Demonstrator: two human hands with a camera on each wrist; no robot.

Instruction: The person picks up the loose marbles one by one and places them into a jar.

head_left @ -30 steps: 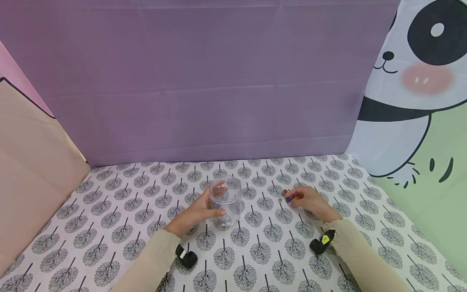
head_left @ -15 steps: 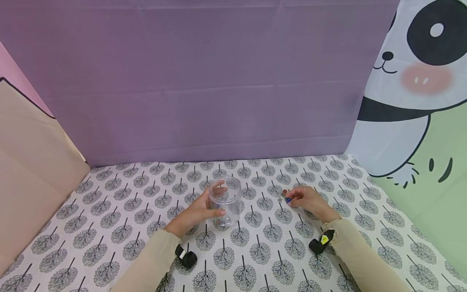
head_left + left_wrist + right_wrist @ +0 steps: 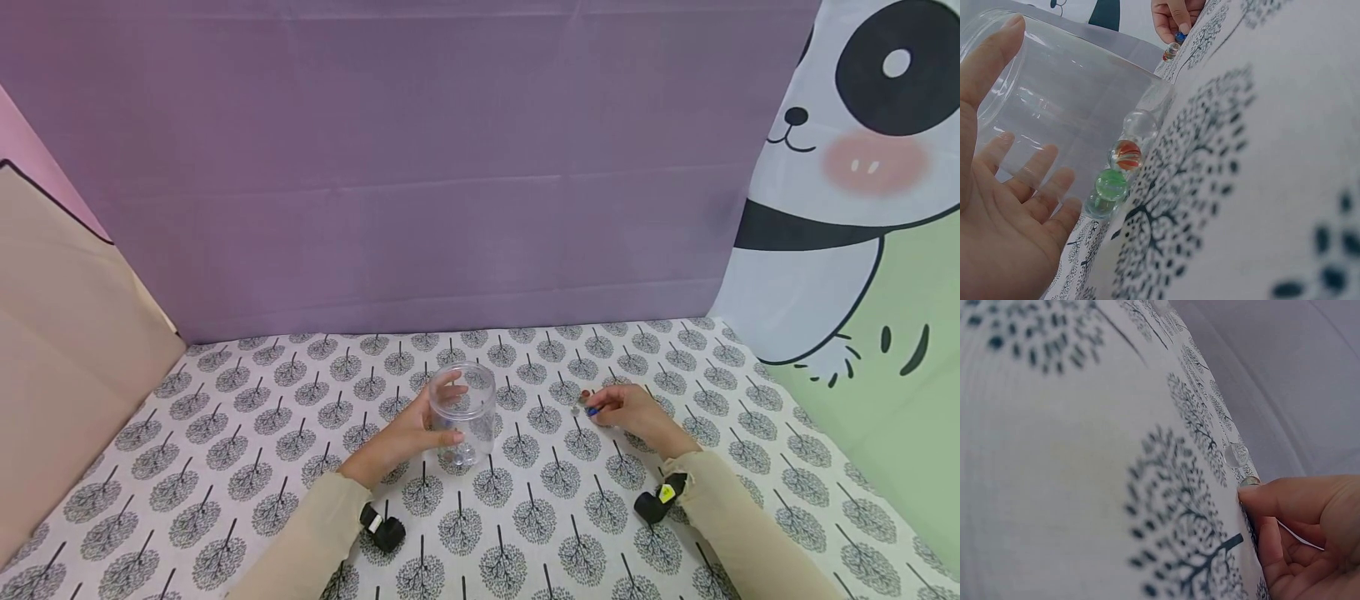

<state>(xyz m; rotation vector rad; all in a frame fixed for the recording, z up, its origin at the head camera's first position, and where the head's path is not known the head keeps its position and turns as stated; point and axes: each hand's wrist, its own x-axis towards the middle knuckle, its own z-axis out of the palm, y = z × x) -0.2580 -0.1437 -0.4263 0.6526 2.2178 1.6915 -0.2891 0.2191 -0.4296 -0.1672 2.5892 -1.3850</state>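
My left hand curls round a clear plastic jar that stands upright on the tablecloth. In the left wrist view the thumb is at the jar's top end and the fingers spread along its side. Several glass marbles lie at the jar's bottom, among them a green one, an orange-striped one and a clear one. To the right, thumb and finger of my right hand pinch a blue marble at cloth level. Right beside it are a reddish marble and a clear marble.
A white cloth printed with grey trees covers the table. Behind it hangs a purple curtain, with a panda-print sheet on the right and a beige panel on the left. Both wrists wear small black cameras.
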